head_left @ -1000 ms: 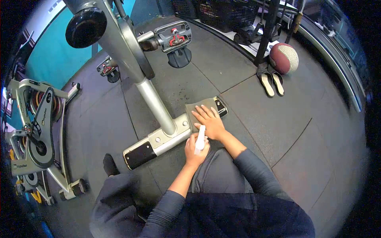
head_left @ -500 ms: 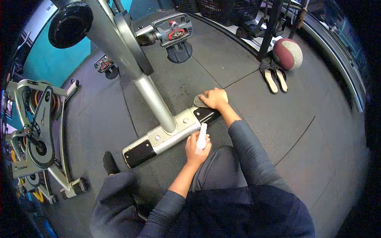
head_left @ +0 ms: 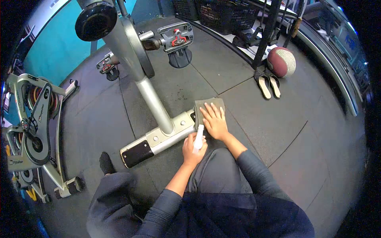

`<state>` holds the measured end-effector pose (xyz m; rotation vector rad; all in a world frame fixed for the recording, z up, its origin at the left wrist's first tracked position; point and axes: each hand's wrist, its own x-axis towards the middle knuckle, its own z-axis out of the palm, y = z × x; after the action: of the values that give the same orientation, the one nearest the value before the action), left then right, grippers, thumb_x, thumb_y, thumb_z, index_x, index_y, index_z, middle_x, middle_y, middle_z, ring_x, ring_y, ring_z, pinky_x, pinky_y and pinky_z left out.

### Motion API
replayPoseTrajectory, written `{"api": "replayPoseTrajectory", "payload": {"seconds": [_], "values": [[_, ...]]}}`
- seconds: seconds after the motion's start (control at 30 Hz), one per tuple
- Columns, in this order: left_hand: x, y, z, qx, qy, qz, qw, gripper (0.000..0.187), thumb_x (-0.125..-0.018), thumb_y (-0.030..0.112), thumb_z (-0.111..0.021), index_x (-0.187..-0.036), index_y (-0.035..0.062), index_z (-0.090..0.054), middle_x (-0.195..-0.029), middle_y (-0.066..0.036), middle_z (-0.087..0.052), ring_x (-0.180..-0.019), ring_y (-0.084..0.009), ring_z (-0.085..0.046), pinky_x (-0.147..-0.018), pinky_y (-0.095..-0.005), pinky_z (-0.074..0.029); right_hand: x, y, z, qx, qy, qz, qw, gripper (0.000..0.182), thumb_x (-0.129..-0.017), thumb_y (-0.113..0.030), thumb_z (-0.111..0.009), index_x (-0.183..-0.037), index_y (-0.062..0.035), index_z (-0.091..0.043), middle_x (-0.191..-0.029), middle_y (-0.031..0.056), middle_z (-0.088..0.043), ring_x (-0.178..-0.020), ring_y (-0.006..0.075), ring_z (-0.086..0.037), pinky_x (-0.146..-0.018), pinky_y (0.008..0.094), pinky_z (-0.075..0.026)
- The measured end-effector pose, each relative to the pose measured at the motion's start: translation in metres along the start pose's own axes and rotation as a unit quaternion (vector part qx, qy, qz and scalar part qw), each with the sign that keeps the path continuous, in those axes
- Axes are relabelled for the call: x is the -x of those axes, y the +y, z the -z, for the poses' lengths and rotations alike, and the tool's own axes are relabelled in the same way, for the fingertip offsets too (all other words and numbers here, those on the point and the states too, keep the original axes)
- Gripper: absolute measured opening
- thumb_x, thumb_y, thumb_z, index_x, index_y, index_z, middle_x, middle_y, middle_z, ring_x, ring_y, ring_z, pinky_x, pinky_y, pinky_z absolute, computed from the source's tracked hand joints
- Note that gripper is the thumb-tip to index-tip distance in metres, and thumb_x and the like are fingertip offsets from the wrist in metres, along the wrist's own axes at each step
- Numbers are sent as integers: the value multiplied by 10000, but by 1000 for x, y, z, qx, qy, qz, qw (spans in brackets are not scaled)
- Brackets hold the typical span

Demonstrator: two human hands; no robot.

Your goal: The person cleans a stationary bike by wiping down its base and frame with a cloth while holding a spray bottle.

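Note:
My left hand (head_left: pixel 193 150) is wrapped round a spray bottle with a white head (head_left: pixel 199 137); its body is mostly hidden by the fingers and palm. The bottle is close to the right part of the exercise bike's silver base bar (head_left: pixel 164 137). My right hand (head_left: pixel 215 122) lies flat with fingers spread on a grey-green cloth (head_left: pixel 202 104). That cloth is draped over the bar's right end and covers most of the black end piece there. At the left end, the other black end piece (head_left: pixel 137 154) is uncovered.
Above the base rise the bike's post (head_left: pixel 154 105) and pedal (head_left: pixel 175 39). Another exercise bike (head_left: pixel 39 123) stands at left. To the upper right are a ball (head_left: pixel 281 62), a pair of slip-on shoes (head_left: pixel 268 84), a rack with black baskets (head_left: pixel 226 16) and a long metal rail (head_left: pixel 329 59).
My right hand has gone from gripping a bunched cloth at the bar's end to lying flat, fingers spread, on the opened-out cloth. My left hand still holds the spray bottle. The view has shifted slightly.

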<state>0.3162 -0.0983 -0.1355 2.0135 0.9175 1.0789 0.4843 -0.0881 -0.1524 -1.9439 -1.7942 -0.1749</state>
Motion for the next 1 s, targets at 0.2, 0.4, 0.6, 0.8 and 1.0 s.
{"api": "replayPoseTrajectory", "payload": {"seconds": [0.2, 0.4, 0.6, 0.8, 1.0], "values": [[2, 1, 0, -5, 5, 10, 1000, 294, -764, 83, -639, -1011, 23, -491, -838, -98, -652, -795, -246, -652, -760, -359, -503, -6, 1, 0, -10, -16, 6, 1000, 473, -925, -355, -392, -1367, -187, -412, -1449, 61, -344, -1361, 265, -251, -1102, 512, -129], [2, -1, -1, -13, 16, -12, 1000, 286, -756, 65, -634, -1002, 24, -496, -844, -101, -658, -790, -239, -651, -752, -357, -503, -66, -2, -5, 42, -135, -87, 986, 433, -893, -406, -390, -1200, -168, -582, -1284, 61, -527, -1242, 249, -412, -1086, 509, -184], [1, -3, -3, -2, 10, 0, 1000, 290, -734, 50, -619, -995, 22, -497, -836, -102, -659, -776, -235, -647, -743, -363, -504, -99, -2, -9, 81, -207, -118, 968, 475, -863, -452, -371, -996, -142, -705, -1010, 77, -672, -1089, 240, -544, -1045, 476, -252], [1, -1, -2, 19, 18, 5, 1000, 263, -728, 52, -612, -969, 23, -512, -802, -96, -656, -772, -242, -644, -737, -360, -503, -89, 2, -20, 66, -134, -96, 984, 457, -861, -447, -385, -944, -134, -708, -987, 65, -678, -1047, 240, -566, -1029, 469, -272], [14, -6, 20, -13, 88, 38, 995, 277, -716, 74, -639, -972, 40, -536, -823, -92, -650, -787, -307, -583, -759, -418, -435, -74, -1, -19, 46, -58, -58, 996, 399, -879, -428, -405, -980, -150, -673, -1043, 53, -644, -1089, 233, -534, -1047, 476, -257]]}}
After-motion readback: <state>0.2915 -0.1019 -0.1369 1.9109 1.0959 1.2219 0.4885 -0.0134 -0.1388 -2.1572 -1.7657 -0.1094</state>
